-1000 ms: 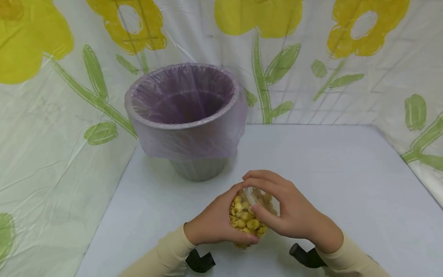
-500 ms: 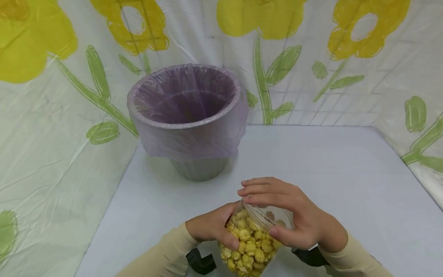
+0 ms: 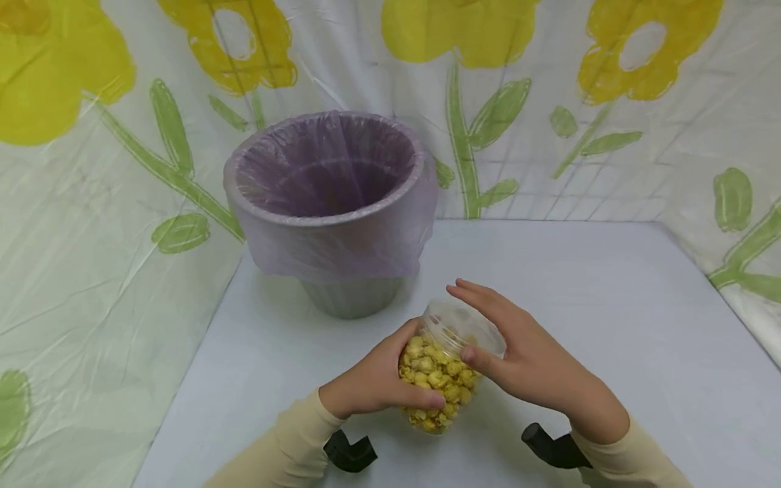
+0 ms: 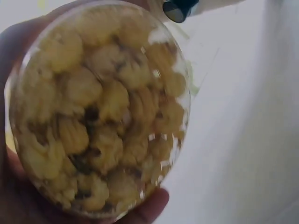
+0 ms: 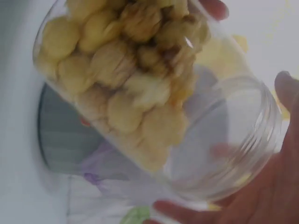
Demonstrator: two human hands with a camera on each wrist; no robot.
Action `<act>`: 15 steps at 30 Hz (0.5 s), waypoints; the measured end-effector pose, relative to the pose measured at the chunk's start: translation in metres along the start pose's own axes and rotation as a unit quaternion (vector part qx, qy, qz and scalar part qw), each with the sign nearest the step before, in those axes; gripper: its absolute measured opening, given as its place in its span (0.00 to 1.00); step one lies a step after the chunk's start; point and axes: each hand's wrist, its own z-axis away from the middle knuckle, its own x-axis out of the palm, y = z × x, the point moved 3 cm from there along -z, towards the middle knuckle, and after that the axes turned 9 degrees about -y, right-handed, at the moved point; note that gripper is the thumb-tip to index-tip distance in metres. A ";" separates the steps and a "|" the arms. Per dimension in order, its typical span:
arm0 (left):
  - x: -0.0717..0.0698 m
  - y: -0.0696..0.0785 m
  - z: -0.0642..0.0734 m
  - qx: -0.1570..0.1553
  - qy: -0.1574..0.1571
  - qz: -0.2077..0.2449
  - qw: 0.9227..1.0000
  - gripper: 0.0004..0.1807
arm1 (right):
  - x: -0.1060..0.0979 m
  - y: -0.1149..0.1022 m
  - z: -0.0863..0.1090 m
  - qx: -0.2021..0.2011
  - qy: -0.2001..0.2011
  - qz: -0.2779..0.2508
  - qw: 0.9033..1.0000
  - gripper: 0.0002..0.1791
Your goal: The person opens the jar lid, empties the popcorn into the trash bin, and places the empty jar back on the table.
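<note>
A clear plastic jar [image 3: 434, 369], partly filled with yellow popcorn [image 3: 448, 383], leans toward the right over the table. My left hand [image 3: 381, 376] grips it round the side, thumb across the front. The left wrist view shows the jar's round bottom with popcorn [image 4: 107, 112] against it. At the upper end is a clear top with threaded ridges [image 5: 261, 126]. Beside that top is my right hand [image 3: 537, 359], its fingers stretched out and spread from the thumb, the thumb tip right at the edge of the top. Above the popcorn the jar shows bare clear wall.
A grey bin [image 3: 350, 298] with a purple liner bag [image 3: 335, 247] folded over its rim stands at the back left of the white table [image 3: 549, 285]. Behind hangs a sheet painted with yellow flowers [image 3: 457, 34]. Black wrist mounts [image 3: 350, 453] sit below both forearms.
The jar has tipped and shifted, dipping toward me and then rising again in my left hand. My right hand has loosened from the top, and its fingers are now straighter and farther off.
</note>
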 end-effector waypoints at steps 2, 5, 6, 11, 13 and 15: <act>0.002 0.000 -0.001 -0.001 0.026 -0.034 0.999 0.53 | 0.004 0.003 -0.001 0.048 -0.005 0.004 0.999 0.38; 0.005 -0.003 -0.002 -0.016 0.069 -0.141 0.988 0.54 | 0.011 0.005 -0.003 0.098 -0.009 0.001 0.995 0.37; 0.007 -0.004 -0.002 -0.024 0.083 -0.186 0.979 0.55 | 0.013 0.005 -0.004 0.116 -0.013 -0.003 0.993 0.37; 0.012 -0.009 -0.001 -0.060 0.116 -0.342 0.931 0.63 | 0.025 0.007 -0.007 0.167 -0.028 -0.008 0.986 0.38; 0.012 -0.010 -0.001 -0.058 0.113 -0.348 0.929 0.63 | 0.026 0.007 -0.006 0.160 -0.024 -0.007 0.987 0.36; 0.011 -0.011 -0.001 -0.051 0.103 -0.323 0.940 0.62 | 0.026 0.008 -0.006 0.137 -0.017 -0.014 0.990 0.33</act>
